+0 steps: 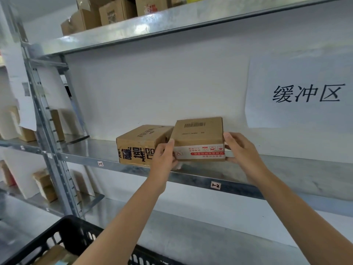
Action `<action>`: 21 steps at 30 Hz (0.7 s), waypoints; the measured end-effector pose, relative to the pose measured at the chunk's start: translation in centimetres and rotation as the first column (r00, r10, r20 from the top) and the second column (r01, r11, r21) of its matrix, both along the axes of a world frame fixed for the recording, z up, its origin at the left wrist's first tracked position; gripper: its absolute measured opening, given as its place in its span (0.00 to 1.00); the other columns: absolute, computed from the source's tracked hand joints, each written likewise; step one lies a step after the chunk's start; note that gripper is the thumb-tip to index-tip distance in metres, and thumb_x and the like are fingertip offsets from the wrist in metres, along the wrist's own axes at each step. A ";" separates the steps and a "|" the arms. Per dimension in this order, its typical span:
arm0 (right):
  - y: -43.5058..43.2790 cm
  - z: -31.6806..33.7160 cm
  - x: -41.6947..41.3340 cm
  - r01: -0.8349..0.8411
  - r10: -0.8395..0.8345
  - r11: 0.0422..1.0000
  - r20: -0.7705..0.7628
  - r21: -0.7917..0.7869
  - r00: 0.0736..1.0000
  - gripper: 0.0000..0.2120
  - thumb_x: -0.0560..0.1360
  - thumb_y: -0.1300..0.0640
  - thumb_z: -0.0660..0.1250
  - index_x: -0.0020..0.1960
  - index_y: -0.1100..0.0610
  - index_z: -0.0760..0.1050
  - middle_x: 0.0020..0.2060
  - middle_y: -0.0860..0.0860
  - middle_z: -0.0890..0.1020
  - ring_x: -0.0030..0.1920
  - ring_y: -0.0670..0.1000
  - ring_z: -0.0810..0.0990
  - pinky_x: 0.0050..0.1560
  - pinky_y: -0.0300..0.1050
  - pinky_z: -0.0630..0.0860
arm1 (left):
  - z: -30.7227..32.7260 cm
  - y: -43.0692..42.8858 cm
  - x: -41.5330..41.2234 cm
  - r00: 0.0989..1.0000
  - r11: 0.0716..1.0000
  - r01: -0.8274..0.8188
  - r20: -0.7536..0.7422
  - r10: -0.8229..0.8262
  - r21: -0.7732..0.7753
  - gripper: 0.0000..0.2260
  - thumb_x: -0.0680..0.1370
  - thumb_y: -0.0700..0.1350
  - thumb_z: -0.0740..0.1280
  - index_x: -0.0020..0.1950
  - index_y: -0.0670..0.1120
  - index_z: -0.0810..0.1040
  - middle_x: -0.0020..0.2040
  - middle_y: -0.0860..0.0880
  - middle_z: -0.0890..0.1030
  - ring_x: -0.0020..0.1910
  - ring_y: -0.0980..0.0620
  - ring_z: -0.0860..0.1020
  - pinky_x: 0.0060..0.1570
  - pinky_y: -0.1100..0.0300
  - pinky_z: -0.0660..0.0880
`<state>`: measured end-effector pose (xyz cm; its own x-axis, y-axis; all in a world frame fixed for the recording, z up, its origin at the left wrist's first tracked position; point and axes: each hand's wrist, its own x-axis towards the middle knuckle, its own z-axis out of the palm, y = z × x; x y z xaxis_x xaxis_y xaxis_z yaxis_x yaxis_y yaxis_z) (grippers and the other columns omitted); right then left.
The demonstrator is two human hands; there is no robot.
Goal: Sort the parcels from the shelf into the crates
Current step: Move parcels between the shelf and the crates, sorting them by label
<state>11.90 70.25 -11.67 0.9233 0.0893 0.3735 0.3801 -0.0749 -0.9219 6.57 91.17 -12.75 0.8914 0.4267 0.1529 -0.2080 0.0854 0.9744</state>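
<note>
White sheet (298, 92) on the back wall: three large black characters, 缓冲区. Front edge of the shelf (191, 178): left tag (100, 163) appears to read 1-1, right tag (215, 185) reads 1-2. Small parcel (198, 135): barcode (194, 124) on top, with a line of print below it too small to read; red-and-white tape (200, 151) printed upside down, illegible. Larger parcel (141, 139): bold black characters, inverted, not decipherable.

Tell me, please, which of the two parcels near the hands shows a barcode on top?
The right parcel, gripped by the left hand and right hand; the left parcel bears large black characters.
</note>
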 end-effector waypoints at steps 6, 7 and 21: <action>-1.4 1.6 -1.8 -0.035 0.024 0.993 0.097 0.116 0.995 0.12 0.74 0.43 0.70 0.55 0.46 0.77 0.52 0.45 0.83 0.54 0.46 0.83 0.50 0.45 0.82 | 2.1 -0.3 -1.7 0.990 1.000 0.006 0.139 -0.003 -0.017 0.13 0.75 0.57 0.71 0.51 0.50 0.79 0.55 0.50 0.84 0.56 0.52 0.82 0.57 0.55 0.80; -1.5 1.8 -2.0 -0.040 0.030 0.994 0.106 0.100 0.994 0.14 0.74 0.43 0.70 0.58 0.45 0.77 0.53 0.44 0.83 0.55 0.46 0.82 0.53 0.45 0.81 | 2.4 -0.2 -2.0 0.986 1.000 0.003 0.165 -0.003 0.001 0.12 0.76 0.57 0.71 0.53 0.51 0.80 0.54 0.52 0.85 0.57 0.53 0.82 0.58 0.54 0.80; -0.7 2.7 -2.4 -0.128 0.110 0.991 0.286 0.048 0.952 0.16 0.76 0.59 0.72 0.62 0.51 0.78 0.55 0.44 0.84 0.53 0.45 0.83 0.51 0.42 0.81 | 2.9 0.9 -4.9 0.909 0.938 -0.245 0.395 0.135 0.244 0.17 0.79 0.45 0.69 0.65 0.62 0.79 0.61 0.50 0.80 0.59 0.60 0.77 0.61 0.66 0.74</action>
